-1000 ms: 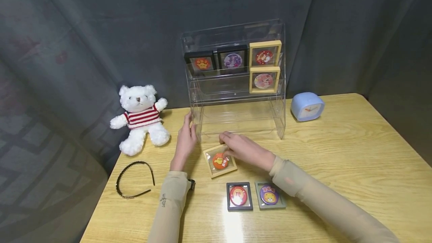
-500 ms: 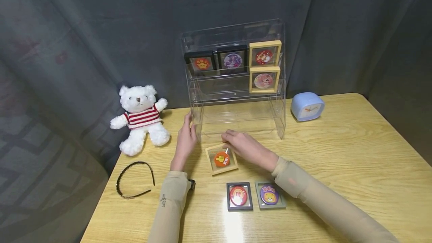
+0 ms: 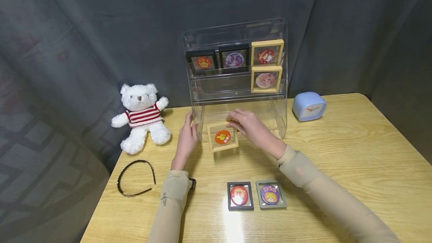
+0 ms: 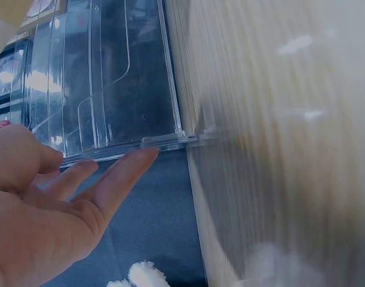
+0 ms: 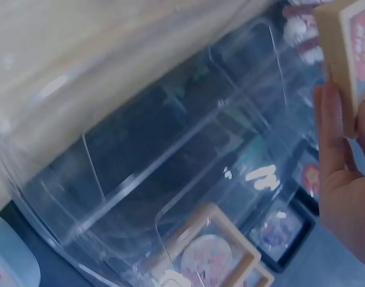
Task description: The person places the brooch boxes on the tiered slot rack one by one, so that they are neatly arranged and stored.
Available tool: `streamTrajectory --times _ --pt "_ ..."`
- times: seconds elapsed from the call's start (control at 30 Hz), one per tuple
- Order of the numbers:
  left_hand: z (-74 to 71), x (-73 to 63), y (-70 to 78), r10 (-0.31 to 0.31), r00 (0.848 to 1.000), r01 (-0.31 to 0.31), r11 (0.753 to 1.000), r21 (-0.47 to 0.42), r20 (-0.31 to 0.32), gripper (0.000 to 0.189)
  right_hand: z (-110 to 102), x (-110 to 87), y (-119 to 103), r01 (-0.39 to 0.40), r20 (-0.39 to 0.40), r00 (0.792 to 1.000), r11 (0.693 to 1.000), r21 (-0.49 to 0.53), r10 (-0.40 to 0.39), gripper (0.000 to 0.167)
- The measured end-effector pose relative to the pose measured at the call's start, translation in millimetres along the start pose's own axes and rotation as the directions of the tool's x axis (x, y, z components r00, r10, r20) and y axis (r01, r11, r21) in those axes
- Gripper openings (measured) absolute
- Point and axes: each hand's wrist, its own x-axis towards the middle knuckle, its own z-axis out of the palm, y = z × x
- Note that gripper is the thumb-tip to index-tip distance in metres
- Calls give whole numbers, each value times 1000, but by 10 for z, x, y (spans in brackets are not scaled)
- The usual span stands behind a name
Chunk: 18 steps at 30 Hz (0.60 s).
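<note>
My right hand [image 3: 254, 130] pinches the upper right edge of a yellow square display frame [image 3: 222, 137] with an orange thumbs-up badge inside. The frame hangs tilted above the table, overlapping the lower front of a clear acrylic tiered rack [image 3: 233, 100]. In the right wrist view, fingers and thumb clasp the frame [image 5: 340, 60] from both sides. My left hand [image 3: 186, 141] stays at the rack's lower left side. The left wrist view shows its fingers [image 4: 119, 179] extended against the clear side edge. Nearer me lie a black frame [image 3: 240, 196] and a grey-green frame [image 3: 271, 195], flat on the table.
Upper tiers hold two black frames [image 3: 203, 63] and two yellow frames [image 3: 266, 80], the latter at the right end. A white teddy bear [image 3: 143, 119] sits left, with a black headband [image 3: 123, 175] before it. A blue alarm clock [image 3: 308, 106] stands right of the rack.
My right hand has raised the yellow thumbs-up frame off the table and moved it forward to the rack's lower front. The left hand keeps its place at the rack's side.
</note>
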Motion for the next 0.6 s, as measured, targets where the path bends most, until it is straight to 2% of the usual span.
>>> streamTrajectory --times 0.13,0.27,0.4,0.6 --pt "-1 3 13 -4 1000 4 1000 3 0 48 -130 107 25 3 -68 998 1000 -6 -4 10" --pt "-6 4 31 -8 1000 8 1000 2 3 49 -261 238 60 -28 -130 991 1000 7 28 8" --pt "-9 7 23 -9 1000 9 1000 7 -2 48 -366 363 91 -72 -152 986 997 5 72 8" --pt "-18 -4 42 -20 1000 20 1000 6 11 48 -481 500 132 -94 -195 977 995 -11 90 12"
